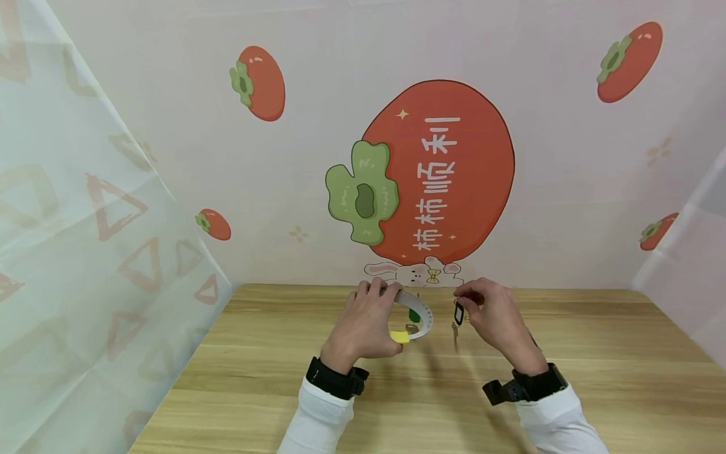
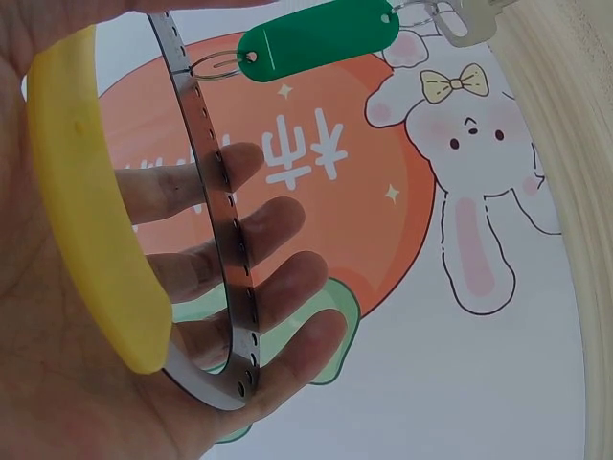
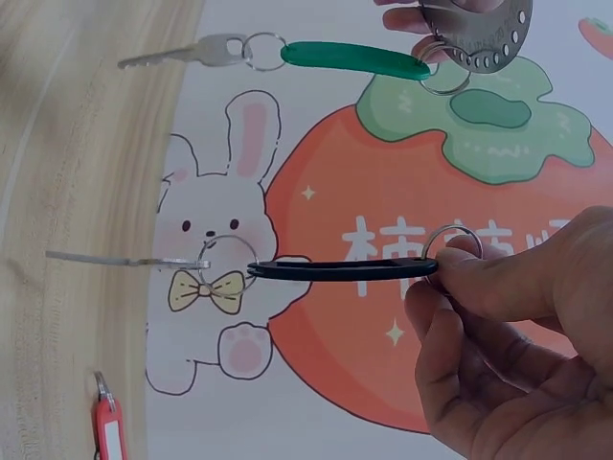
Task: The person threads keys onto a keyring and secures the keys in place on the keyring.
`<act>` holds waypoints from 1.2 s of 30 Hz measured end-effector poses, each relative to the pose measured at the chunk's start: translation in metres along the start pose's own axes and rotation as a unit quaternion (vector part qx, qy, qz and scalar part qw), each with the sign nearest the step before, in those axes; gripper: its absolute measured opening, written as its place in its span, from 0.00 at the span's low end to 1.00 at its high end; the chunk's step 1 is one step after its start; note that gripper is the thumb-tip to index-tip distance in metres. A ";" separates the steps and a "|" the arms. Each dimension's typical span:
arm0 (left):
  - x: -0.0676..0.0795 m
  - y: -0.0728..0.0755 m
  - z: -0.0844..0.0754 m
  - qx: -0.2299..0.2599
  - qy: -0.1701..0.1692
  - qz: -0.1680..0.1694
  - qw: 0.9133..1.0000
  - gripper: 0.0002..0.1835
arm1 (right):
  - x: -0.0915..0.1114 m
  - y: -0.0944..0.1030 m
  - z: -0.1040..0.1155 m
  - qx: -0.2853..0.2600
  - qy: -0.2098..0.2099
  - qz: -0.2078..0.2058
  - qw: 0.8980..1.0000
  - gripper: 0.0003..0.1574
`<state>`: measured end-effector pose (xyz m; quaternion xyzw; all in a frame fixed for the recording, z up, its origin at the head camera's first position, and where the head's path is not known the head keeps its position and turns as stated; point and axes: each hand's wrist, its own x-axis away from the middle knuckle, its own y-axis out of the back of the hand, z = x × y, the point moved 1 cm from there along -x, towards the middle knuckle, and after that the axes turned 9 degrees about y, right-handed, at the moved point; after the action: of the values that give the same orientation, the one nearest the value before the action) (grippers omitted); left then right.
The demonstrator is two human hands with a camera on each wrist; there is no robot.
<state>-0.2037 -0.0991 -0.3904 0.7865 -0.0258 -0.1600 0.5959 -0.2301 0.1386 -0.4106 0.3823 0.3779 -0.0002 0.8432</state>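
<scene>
My left hand [image 1: 365,318] grips a curved metal key holder [image 2: 222,230] with a row of holes and a yellow handle [image 2: 101,206]. The handle lies against the palm while the fingers reach past the metal strip. From that strip a green key tag [image 2: 321,36] hangs by a split ring, and a silver key [image 3: 187,53] is linked to its other end. To the right, apart from the holder, my right hand [image 1: 496,315] pinches a black key tag [image 3: 340,270] near its small top ring. Another key [image 1: 455,331] dangles below the black tag.
Low in the right wrist view, a red key tag [image 3: 110,431] is by the wooden table [image 1: 255,391]. Behind the table stands a backdrop [image 1: 544,157] printed with persimmons and a rabbit. A pale patterned sheet [image 1: 85,252] slopes along the left side.
</scene>
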 end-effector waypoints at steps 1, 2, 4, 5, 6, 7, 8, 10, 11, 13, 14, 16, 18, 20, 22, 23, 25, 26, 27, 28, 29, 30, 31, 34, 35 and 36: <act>0.000 0.000 0.000 0.001 0.000 0.000 1.000 0.48 | 0.000 0.000 0.000 -0.001 0.001 -0.002 1.000 0.10; 0.000 0.000 0.000 0.003 0.001 0.000 1.000 0.48 | 0.000 0.000 0.000 0.000 0.003 -0.003 1.000 0.10; 0.001 0.000 0.000 0.006 0.001 -0.001 1.000 0.48 | 0.001 -0.001 0.000 -0.001 0.006 -0.008 1.000 0.10; 0.001 0.000 0.000 0.007 0.001 -0.001 1.000 0.48 | 0.001 -0.001 0.000 -0.002 0.007 -0.011 1.000 0.10; 0.001 0.000 0.000 0.008 0.001 -0.002 1.000 0.48 | 0.001 -0.001 0.000 -0.003 0.010 -0.013 1.000 0.10; 0.001 0.000 0.000 0.009 0.001 -0.002 1.000 0.47 | 0.001 -0.001 0.000 -0.003 0.013 -0.016 1.000 0.10; 0.001 0.000 0.000 0.010 0.001 -0.003 1.000 0.47 | 0.001 -0.001 0.000 -0.003 0.015 -0.019 1.000 0.10; 0.000 0.000 0.000 0.010 0.002 -0.005 1.000 0.47 | 0.001 -0.002 0.000 -0.001 0.021 -0.023 0.999 0.11; 0.000 0.000 0.000 0.009 0.002 -0.006 1.000 0.47 | 0.001 -0.002 0.000 -0.001 0.025 -0.025 0.999 0.11; 0.000 0.000 0.000 0.008 0.003 -0.008 1.000 0.48 | 0.001 -0.002 0.001 0.000 0.033 -0.030 0.999 0.12; 0.000 0.000 0.000 0.006 0.004 -0.008 1.000 0.48 | 0.001 -0.002 0.001 0.000 0.038 -0.032 0.999 0.12; -0.001 0.001 0.000 0.006 0.005 -0.010 1.000 0.48 | 0.001 -0.002 0.002 -0.001 0.048 -0.039 0.998 0.13; -0.001 0.001 0.000 0.007 0.006 -0.012 1.000 0.48 | 0.000 -0.002 0.003 -0.004 0.056 -0.045 0.997 0.14; -0.001 0.002 0.000 0.009 0.006 -0.016 1.000 0.48 | 0.000 -0.002 0.004 -0.007 0.061 -0.050 0.997 0.14; -0.001 0.002 0.000 0.011 0.006 -0.021 1.000 0.47 | -0.001 -0.002 0.004 -0.011 0.063 -0.054 0.996 0.15; -0.001 0.002 0.000 0.011 0.006 -0.024 1.000 0.47 | -0.001 -0.002 0.004 -0.014 0.065 -0.057 0.996 0.15; -0.001 0.002 0.000 0.012 0.007 -0.028 1.000 0.47 | -0.001 -0.003 0.004 -0.017 0.069 -0.061 0.996 0.15; -0.001 0.002 0.000 0.012 0.008 -0.029 0.999 0.47 | -0.002 -0.003 0.004 -0.019 0.073 -0.064 0.995 0.16; -0.001 0.002 0.000 0.011 0.008 -0.031 0.999 0.47 | -0.002 -0.003 0.004 -0.019 0.076 -0.066 0.995 0.16; -0.001 0.002 0.000 0.010 0.008 -0.032 0.999 0.47 | -0.002 -0.003 0.004 -0.019 0.079 -0.068 0.994 0.16; -0.001 0.001 -0.001 0.009 0.009 -0.032 0.999 0.47 | -0.002 -0.004 0.005 -0.019 0.082 -0.069 0.994 0.16; -0.001 0.001 -0.001 0.008 0.009 -0.032 0.999 0.47 | -0.002 -0.004 0.005 -0.018 0.085 -0.069 0.994 0.16; -0.001 0.001 -0.001 0.008 0.009 -0.032 0.999 0.47 | -0.002 -0.004 0.005 -0.015 0.088 -0.070 0.994 0.16; -0.002 0.000 -0.001 0.007 0.009 -0.033 0.999 0.47 | -0.002 -0.004 0.006 -0.014 0.094 -0.067 0.993 0.16; -0.002 0.000 -0.001 0.007 0.008 -0.033 0.999 0.47 | -0.002 -0.004 0.007 -0.013 0.094 -0.067 0.993 0.15; -0.002 0.000 -0.001 0.007 0.008 -0.033 0.999 0.47 | -0.002 -0.004 0.007 -0.013 0.094 -0.067 0.993 0.15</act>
<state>-0.2050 -0.0977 -0.3899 0.7924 0.0037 -0.1733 0.5849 -0.2281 0.1310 -0.4091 0.3431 0.4805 -0.0155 0.8070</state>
